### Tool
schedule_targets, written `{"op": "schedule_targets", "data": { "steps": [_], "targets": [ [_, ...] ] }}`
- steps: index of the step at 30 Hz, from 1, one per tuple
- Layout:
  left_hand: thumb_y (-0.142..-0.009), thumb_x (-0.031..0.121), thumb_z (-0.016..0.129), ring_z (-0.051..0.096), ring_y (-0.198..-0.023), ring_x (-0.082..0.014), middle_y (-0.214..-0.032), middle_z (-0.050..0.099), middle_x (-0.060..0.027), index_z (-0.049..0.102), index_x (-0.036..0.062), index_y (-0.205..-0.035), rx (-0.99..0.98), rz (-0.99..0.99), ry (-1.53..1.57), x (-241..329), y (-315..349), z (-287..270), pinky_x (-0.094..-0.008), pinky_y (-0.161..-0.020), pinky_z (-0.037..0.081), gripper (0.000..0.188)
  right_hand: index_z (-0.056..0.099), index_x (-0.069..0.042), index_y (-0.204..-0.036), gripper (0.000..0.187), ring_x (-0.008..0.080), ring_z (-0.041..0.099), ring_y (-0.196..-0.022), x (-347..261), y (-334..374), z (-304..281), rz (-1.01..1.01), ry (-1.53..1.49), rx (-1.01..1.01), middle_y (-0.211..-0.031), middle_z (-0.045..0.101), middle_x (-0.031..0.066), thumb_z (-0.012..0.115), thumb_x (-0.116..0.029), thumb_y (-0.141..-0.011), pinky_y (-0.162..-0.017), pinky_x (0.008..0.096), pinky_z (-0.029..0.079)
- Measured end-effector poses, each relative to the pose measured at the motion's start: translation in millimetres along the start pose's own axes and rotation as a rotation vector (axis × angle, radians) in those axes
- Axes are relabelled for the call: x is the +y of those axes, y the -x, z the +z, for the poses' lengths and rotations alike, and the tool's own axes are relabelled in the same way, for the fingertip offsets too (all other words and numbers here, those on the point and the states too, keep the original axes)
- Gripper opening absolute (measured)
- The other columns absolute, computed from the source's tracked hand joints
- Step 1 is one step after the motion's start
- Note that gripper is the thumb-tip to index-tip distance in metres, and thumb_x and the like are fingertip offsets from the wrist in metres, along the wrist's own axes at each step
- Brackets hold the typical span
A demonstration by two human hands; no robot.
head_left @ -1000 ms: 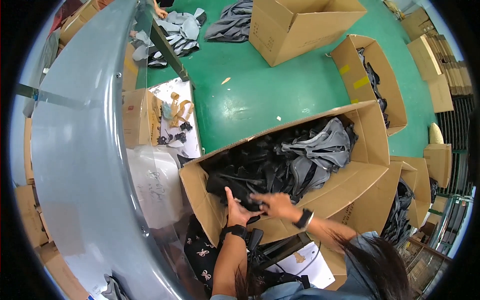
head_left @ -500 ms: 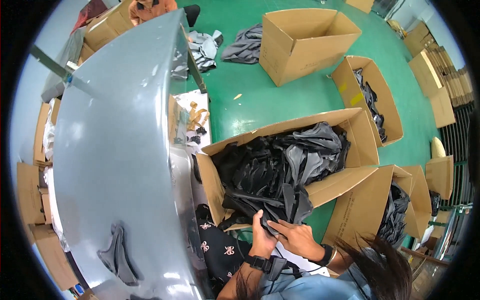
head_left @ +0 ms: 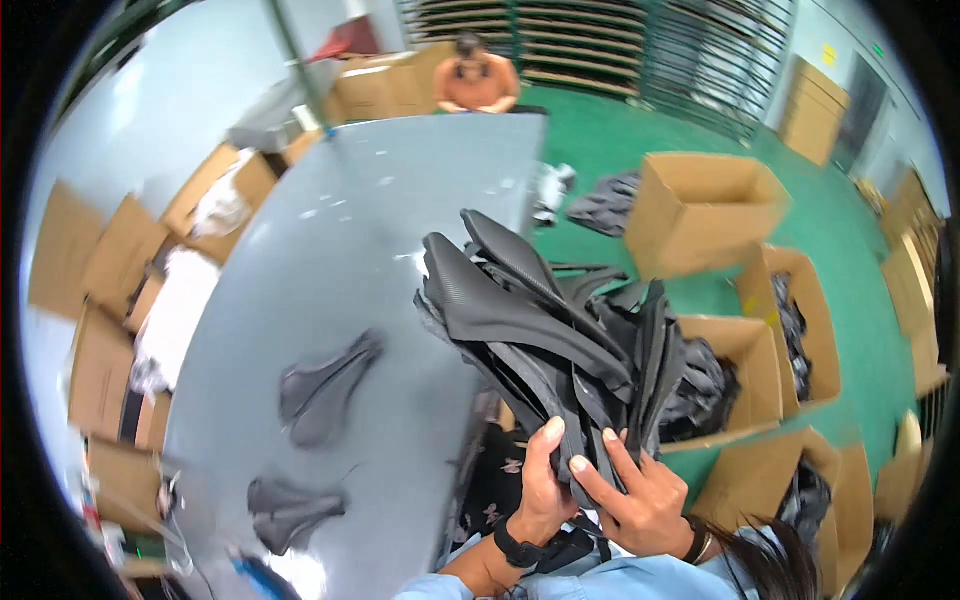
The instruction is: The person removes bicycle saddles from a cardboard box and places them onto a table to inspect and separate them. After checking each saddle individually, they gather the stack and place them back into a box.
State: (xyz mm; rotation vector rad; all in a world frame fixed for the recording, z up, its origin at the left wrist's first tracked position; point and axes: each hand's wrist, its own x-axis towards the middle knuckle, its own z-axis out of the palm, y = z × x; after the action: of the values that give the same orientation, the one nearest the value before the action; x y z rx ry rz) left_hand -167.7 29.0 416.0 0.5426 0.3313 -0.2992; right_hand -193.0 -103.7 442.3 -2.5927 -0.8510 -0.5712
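Note:
Both hands hold up a thick bundle of black bicycle saddle covers (head_left: 520, 315), long-nosed and finely textured, above the right edge of the grey table. My left hand (head_left: 545, 490) grips the lower end of the bundle with its thumb upright. Beside it, my right hand (head_left: 638, 502) has its fingers and thumb pressed on the edges of the covers. On the tabletop lie one saddle cover (head_left: 322, 395) and, nearer to me, another saddle cover (head_left: 290, 512). Behind the bundle, a cardboard box (head_left: 755, 365) contains more dark covers, partly hidden.
The grey table (head_left: 400, 210) fills the left side. A person in orange (head_left: 478, 85) sits at its far end. On the green floor to the right stand a tall carton (head_left: 700, 225), a box with dark pieces (head_left: 815, 340) and another box (head_left: 745, 480). Racks (head_left: 585, 45) line the back.
The bundle has come up out of the box and over toward the table, held in both hands. The view has turned up and left, showing more of the table and room.

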Motion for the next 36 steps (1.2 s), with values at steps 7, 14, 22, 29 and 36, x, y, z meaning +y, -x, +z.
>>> {"op": "schedule_targets", "data": {
  "steps": [7, 14, 22, 29, 36],
  "targets": [
    [-0.082, 0.050, 0.043, 0.054, -0.104, -0.0247, -0.117, 0.056, -0.0113, 0.049, 0.0007, -0.121, 0.240, 0.620, -0.061, 59.0, 110.9, -45.5, -0.0373, -0.092, 0.042, 0.064, 0.055, -0.024, -0.126, 0.050, 0.0358, 0.063, -0.086, -82.8, -45.7, 16.9, -0.605, -0.106, 0.079, -0.119, 0.056, 0.0199, 0.052, -0.022, -0.076, -0.054, 0.0287, 0.047],
    [-0.091, 0.043, 0.044, 0.056, -0.103, -0.0224, -0.113, 0.059, -0.0066, 0.053, 0.0064, -0.117, 0.352, 0.824, 0.345, 73.6, 176.7, -152.7, -0.0379, -0.092, 0.042, 0.045, 0.046, -0.020, -0.131, 0.070, 0.0356, 0.053, -0.101, -147.2, -68.3, 84.8, -0.870, -0.544, -0.475, -0.131, 0.044, 0.0162, 0.073, -0.038, -0.069, -0.077, 0.0357, 0.047],
    [-0.086, 0.005, 0.056, 0.056, -0.091, -0.0164, -0.102, 0.056, -0.0063, 0.051, 0.0043, -0.110, 0.830, 0.811, 0.091, 59.7, 240.0, -195.3, -0.0356, -0.084, 0.045, 0.024, 0.052, -0.001, -0.121, 0.044, 0.0263, 0.061, -0.099, -151.3, -132.8, 84.3, -0.376, -1.236, -0.300, -0.128, 0.048, 0.0177, 0.053, 0.009, -0.078, -0.082, 0.0303, 0.050],
    [-0.083, 0.000, 0.055, 0.053, -0.085, -0.0152, -0.102, 0.054, -0.0090, 0.049, 0.0026, -0.113, 1.200, 1.253, -0.590, 88.2, 244.3, -174.7, -0.0256, -0.075, 0.043, 0.030, 0.057, 0.001, -0.111, 0.042, 0.0199, 0.064, -0.086, -178.3, -172.3, 78.3, -0.521, -1.102, -0.024, -0.123, 0.049, 0.0158, 0.052, 0.014, -0.072, -0.071, 0.0283, 0.053],
    [-0.075, 0.013, 0.067, 0.053, -0.096, -0.0305, -0.100, 0.056, -0.0124, 0.049, 0.0055, -0.117, 1.011, 1.005, -1.840, 160.4, 203.3, -129.1, -0.0392, -0.083, 0.039, 0.047, 0.059, 0.002, -0.105, 0.037, 0.0181, 0.063, -0.084, -180.7, -151.1, 50.6, -0.335, -1.388, 0.049, -0.119, 0.049, 0.0152, 0.049, 0.012, -0.071, -0.069, 0.0271, 0.053]
  ]
}}
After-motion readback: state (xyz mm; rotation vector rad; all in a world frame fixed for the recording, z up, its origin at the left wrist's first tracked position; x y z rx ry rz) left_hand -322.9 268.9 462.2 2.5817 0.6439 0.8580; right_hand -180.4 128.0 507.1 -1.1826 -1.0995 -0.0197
